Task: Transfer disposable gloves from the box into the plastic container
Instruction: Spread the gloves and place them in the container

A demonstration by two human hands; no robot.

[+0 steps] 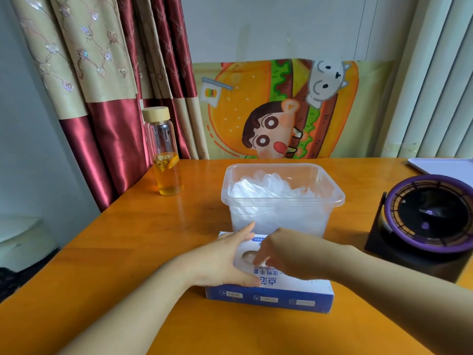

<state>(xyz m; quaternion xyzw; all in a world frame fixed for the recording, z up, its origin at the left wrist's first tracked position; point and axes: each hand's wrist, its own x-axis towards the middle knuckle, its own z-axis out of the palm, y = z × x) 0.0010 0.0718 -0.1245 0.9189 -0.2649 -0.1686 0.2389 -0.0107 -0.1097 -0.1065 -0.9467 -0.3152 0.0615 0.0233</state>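
Hands on glove box (268,290): left hand (225,257) flat, steadying its top, right hand (281,252) w/ fingers narrowed at the opening, clear plastic container (281,198) of gloves (266,188) just beyond.

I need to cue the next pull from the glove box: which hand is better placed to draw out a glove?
Probably the right hand: its fingers point down at the oval opening on top of the glove box. The left hand lies flat on the box's left side, steadying it.
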